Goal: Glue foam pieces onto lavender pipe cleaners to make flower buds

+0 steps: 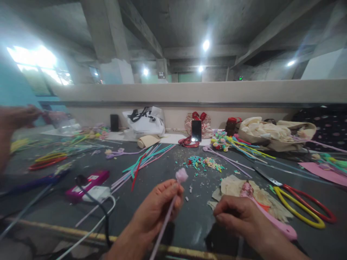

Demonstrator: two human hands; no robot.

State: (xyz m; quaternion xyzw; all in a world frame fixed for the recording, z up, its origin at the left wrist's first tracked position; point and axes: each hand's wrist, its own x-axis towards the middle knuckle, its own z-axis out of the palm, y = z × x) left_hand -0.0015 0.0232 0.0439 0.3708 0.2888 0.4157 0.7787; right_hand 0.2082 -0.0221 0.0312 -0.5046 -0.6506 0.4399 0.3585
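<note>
My left hand (162, 202) pinches a pale lilac pipe cleaner (166, 222) just below the small fluffy pink-lilac tuft (181, 175) at its top end. The stem runs down toward the table's near edge. To the right, my right hand (244, 216) hovers low with fingers curled and thumb against them; whether anything is between them is hidden. Beside and partly behind it, a pink glue gun (271, 218) lies on crumpled, stained paper (230, 186). Scissors (295, 204) with red and yellow handles lie partly open right of the paper.
Cut pieces (206, 163) in teal, yellow and pink are scattered mid-table. Coloured pipe cleaners (146, 160) lie left of them. A magenta box (88, 184), white charger (97, 194) and cables sit left. A phone (196, 130) stands at the back. Another person's hand (18, 119) is far left.
</note>
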